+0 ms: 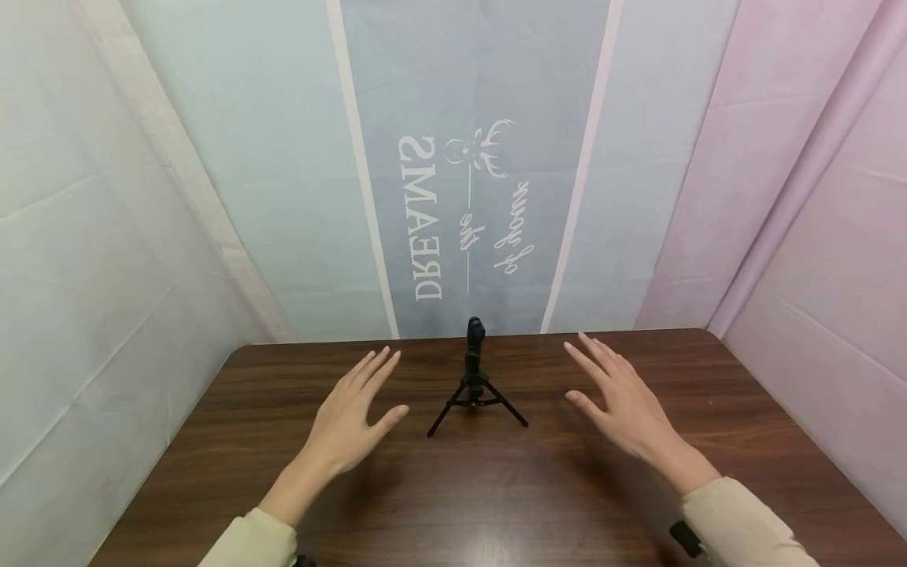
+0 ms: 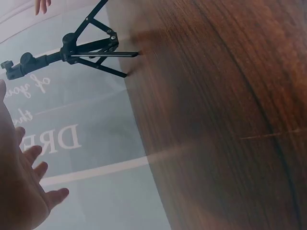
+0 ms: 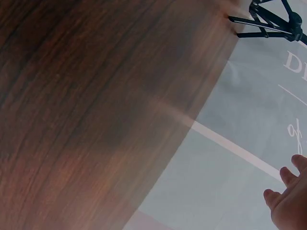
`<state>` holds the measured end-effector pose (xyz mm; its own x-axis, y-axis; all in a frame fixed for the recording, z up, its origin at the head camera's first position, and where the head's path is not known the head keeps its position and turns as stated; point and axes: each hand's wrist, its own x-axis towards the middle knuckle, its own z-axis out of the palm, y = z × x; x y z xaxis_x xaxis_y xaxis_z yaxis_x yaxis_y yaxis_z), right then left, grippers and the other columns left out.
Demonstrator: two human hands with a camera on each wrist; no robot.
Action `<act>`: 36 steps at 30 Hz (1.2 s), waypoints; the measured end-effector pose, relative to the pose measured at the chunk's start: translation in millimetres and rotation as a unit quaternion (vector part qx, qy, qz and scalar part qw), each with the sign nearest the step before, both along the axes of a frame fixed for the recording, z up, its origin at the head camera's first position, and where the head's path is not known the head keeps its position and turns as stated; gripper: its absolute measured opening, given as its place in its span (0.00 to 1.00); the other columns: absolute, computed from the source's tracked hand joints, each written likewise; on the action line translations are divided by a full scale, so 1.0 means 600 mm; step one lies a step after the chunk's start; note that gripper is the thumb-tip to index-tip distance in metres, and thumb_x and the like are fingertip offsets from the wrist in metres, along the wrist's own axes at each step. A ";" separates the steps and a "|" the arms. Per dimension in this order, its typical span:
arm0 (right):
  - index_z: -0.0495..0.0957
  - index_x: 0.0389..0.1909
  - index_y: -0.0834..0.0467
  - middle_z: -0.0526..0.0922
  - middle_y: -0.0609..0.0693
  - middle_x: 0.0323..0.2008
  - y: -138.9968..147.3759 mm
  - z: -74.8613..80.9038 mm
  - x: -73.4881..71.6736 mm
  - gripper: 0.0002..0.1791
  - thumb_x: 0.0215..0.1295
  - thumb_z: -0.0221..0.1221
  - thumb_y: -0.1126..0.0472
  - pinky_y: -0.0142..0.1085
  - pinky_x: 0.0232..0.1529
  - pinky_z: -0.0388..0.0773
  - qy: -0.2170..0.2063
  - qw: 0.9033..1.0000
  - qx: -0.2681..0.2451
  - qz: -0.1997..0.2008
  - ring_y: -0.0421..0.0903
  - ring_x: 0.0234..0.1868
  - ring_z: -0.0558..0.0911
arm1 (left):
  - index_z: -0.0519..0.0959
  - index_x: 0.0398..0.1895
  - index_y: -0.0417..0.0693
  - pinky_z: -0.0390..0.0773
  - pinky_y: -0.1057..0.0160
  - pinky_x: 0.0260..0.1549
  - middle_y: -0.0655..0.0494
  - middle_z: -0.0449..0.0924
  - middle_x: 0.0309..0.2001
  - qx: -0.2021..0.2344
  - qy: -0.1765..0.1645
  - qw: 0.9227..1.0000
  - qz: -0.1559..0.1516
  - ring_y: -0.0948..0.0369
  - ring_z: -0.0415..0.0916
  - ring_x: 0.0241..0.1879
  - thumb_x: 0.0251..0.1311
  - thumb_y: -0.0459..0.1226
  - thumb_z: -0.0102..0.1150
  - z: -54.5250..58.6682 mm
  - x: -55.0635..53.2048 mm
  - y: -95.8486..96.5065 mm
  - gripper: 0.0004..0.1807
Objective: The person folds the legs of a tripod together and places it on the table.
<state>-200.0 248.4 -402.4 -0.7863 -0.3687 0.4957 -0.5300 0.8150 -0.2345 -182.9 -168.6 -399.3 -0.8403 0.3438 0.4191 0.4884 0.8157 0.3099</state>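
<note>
A small black tripod (image 1: 473,378) stands upright on its spread legs near the back of the brown wooden table (image 1: 468,488). In the left wrist view the tripod (image 2: 69,48) shows its knobs, braces and legs; only its lower part (image 3: 273,24) comes into the right wrist view. My left hand (image 1: 350,421) is held over the table to the left of the tripod, fingers extended and thumb apart. On the other side my right hand (image 1: 627,402) mirrors it, fingers extended. Neither hand touches the tripod, and both hold nothing.
Behind the table hangs a grey-blue cloth (image 1: 475,87) with mirrored white lettering and a deer head. Pale cloth walls (image 1: 85,315) close off the left and right sides. The table's back edge (image 1: 340,342) runs just behind the tripod.
</note>
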 end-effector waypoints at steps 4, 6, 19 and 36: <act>0.57 0.77 0.43 0.57 0.49 0.76 -0.004 -0.004 -0.002 0.39 0.68 0.62 0.49 0.59 0.67 0.58 0.004 1.000 -0.009 0.011 0.57 0.74 0.58 | 0.51 0.79 0.65 0.59 0.36 0.65 0.61 0.52 0.77 0.013 -0.003 1.000 -0.015 0.55 0.48 0.76 0.69 0.59 0.51 0.001 -0.004 0.005 0.39; 0.57 0.77 0.43 0.59 0.51 0.75 -0.006 -0.006 -0.003 0.39 0.68 0.63 0.49 0.60 0.65 0.60 0.002 1.000 -0.011 0.017 0.57 0.73 0.59 | 0.51 0.79 0.66 0.61 0.35 0.63 0.62 0.51 0.77 0.020 -0.009 1.000 -0.020 0.55 0.48 0.76 0.70 0.58 0.51 0.002 -0.007 0.007 0.39; 0.58 0.76 0.40 0.58 0.45 0.75 -0.012 -0.022 -0.006 0.36 0.71 0.60 0.49 0.60 0.63 0.64 -0.048 0.997 -0.029 0.055 0.54 0.73 0.61 | 0.53 0.78 0.73 0.65 0.33 0.59 0.65 0.55 0.76 0.072 -0.057 0.994 -0.063 0.55 0.53 0.74 0.71 0.57 0.50 0.006 -0.025 0.025 0.35; 0.59 0.75 0.36 0.60 0.44 0.74 -0.019 -0.032 -0.013 0.33 0.73 0.57 0.47 0.61 0.61 0.66 -0.098 0.991 -0.049 0.080 0.54 0.72 0.62 | 0.60 0.75 0.73 0.60 0.36 0.64 0.67 0.59 0.73 0.140 -0.098 0.981 -0.085 0.54 0.55 0.73 0.72 0.56 0.50 0.011 -0.043 0.048 0.30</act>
